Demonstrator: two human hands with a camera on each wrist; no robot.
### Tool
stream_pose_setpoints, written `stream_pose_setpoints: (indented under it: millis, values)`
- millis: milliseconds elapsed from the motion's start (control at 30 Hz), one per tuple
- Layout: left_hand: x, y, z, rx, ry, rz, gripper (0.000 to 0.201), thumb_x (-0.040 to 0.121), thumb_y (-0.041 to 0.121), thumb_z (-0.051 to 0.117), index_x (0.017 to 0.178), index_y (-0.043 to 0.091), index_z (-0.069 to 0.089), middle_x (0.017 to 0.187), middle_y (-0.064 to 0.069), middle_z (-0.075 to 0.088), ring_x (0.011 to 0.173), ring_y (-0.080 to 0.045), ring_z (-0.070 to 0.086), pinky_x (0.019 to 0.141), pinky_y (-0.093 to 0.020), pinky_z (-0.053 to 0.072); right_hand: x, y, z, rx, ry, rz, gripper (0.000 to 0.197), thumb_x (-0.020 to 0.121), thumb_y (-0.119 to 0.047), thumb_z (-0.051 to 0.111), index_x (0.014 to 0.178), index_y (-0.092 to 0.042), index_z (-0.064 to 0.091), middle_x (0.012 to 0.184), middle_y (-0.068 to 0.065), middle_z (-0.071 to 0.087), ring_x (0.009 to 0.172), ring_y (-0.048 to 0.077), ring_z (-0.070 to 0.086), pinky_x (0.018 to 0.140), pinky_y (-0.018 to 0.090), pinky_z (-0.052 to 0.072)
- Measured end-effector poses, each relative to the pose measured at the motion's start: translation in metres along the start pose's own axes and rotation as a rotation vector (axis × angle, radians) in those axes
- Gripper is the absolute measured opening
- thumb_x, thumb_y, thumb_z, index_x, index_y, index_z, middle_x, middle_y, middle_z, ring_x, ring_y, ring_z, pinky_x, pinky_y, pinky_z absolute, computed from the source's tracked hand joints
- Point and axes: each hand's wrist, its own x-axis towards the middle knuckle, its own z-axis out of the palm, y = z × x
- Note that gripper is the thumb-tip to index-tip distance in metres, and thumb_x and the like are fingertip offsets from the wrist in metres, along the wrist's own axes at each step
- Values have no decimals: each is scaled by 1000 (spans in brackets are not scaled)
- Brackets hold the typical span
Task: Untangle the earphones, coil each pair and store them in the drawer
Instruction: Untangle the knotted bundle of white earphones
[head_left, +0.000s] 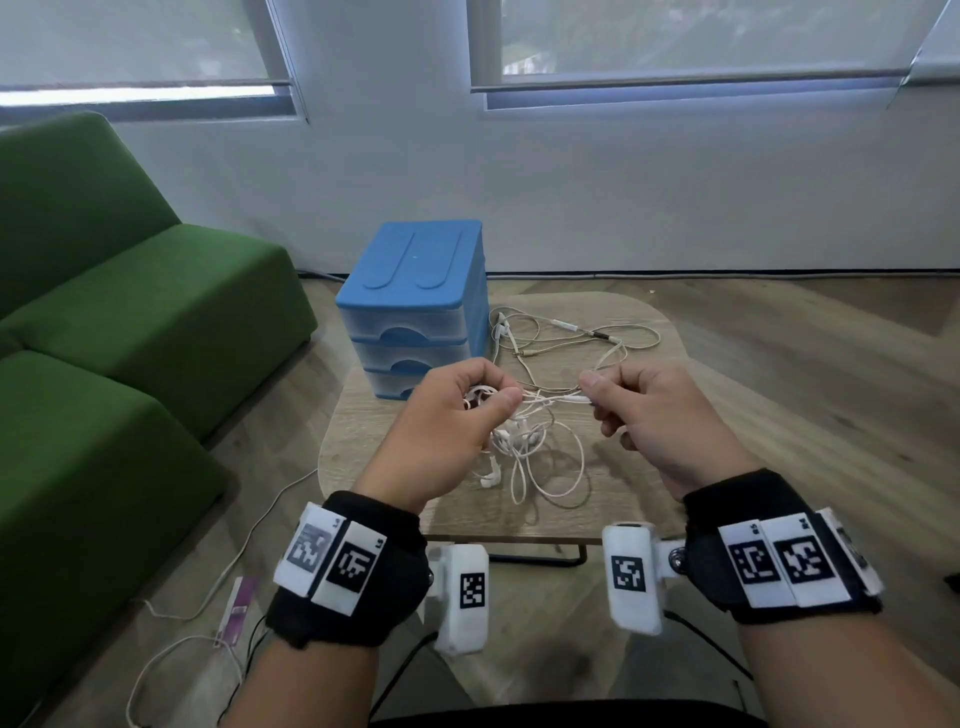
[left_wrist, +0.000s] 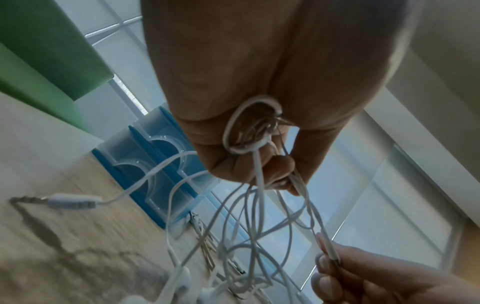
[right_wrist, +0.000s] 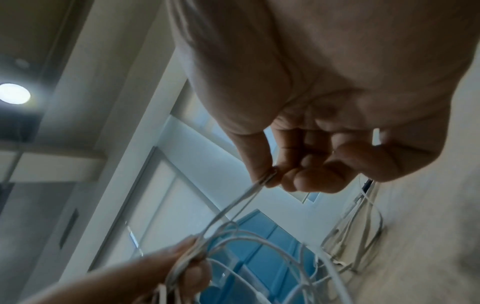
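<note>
A tangle of white earphones (head_left: 524, 447) hangs between my hands above the small wooden table (head_left: 639, 467). My left hand (head_left: 467, 410) grips a bunch of coiled loops (left_wrist: 249, 127) of this cord, with strands trailing down from the fist. My right hand (head_left: 618, 400) pinches the cord's inline remote (left_wrist: 330, 248) between thumb and forefinger (right_wrist: 262, 170). A short stretch of cord runs taut between the two hands. A second, beige pair of earphones (head_left: 566, 338) lies loose on the table behind, beside the blue drawer unit (head_left: 415, 306). Its three translucent drawers are closed.
A green sofa (head_left: 104, 338) stands to the left of the table. A white cable and a purple device (head_left: 236, 608) lie on the wooden floor at the lower left. Behind the table is a white wall with windows.
</note>
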Motion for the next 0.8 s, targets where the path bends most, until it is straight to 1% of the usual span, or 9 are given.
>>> stream_pose_setpoints:
  millis: [67, 133, 200, 267, 367, 533, 600, 700, 800]
  values:
    - [1, 0, 0, 63, -8, -5, 12, 101, 24, 66, 92, 16, 69, 50, 23, 53, 47, 2, 46, 51, -11, 35, -2, 2, 0, -81, 19, -66, 27, 94, -27, 71, 72, -13, 66, 66, 3, 63, 59, 12, 54, 57, 26, 44]
    - [0, 1, 1, 73, -32, -21, 14, 103, 25, 64, 93, 15, 69, 50, 24, 52, 46, 3, 45, 50, -10, 34, -4, 1, -2, -176, 65, -171, 24, 94, -27, 72, 73, -16, 68, 67, 4, 65, 59, 12, 54, 61, 32, 48]
    - [-1, 1, 2, 9, -45, -43, 15, 103, 26, 63, 95, 15, 69, 53, 18, 51, 50, -1, 43, 51, -14, 35, -5, -2, -4, -199, 96, -244, 22, 94, -26, 72, 74, -18, 69, 65, 0, 62, 58, 10, 53, 62, 31, 48]
    - [-1, 1, 3, -105, -38, -75, 15, 104, 26, 62, 95, 15, 69, 61, 7, 49, 57, -12, 40, 53, -21, 33, -5, -2, -4, -192, 111, -276, 21, 93, -25, 72, 74, -18, 70, 62, -5, 61, 56, 9, 51, 60, 29, 47]
    - [0, 3, 6, -246, -12, -114, 16, 105, 22, 60, 91, 17, 66, 66, 3, 46, 57, -9, 38, 52, -21, 33, -3, -1, -1, -197, 117, -294, 23, 94, -24, 72, 71, -19, 67, 56, -11, 56, 54, 6, 50, 57, 22, 44]
    - [2, 4, 9, -475, 12, -170, 16, 105, 19, 59, 93, 13, 67, 76, -3, 50, 55, -7, 41, 46, -15, 35, -1, -2, 0, -221, 37, -289, 22, 94, -24, 72, 75, -14, 67, 65, -1, 61, 59, 11, 51, 60, 30, 47]
    - [3, 3, 8, -560, 21, -205, 14, 105, 18, 59, 96, 11, 68, 82, -7, 52, 54, -6, 41, 45, -16, 33, -2, -2, 2, -222, -7, -287, 23, 94, -23, 72, 75, -12, 67, 61, -5, 58, 55, 7, 48, 59, 27, 44]
    - [2, 2, 8, -583, -25, -233, 16, 105, 18, 59, 96, 9, 69, 78, -2, 54, 52, -6, 42, 44, -16, 32, -2, 0, 4, -251, -52, -267, 20, 92, -22, 74, 76, -12, 68, 60, -9, 59, 53, 4, 48, 58, 25, 42]
    - [1, 2, 9, -534, -29, -226, 17, 105, 18, 59, 93, 11, 68, 84, -6, 57, 53, -6, 42, 45, -16, 32, -6, 0, 4, -255, -111, -257, 10, 87, -18, 79, 87, -18, 69, 76, -4, 68, 58, 7, 51, 59, 26, 47]
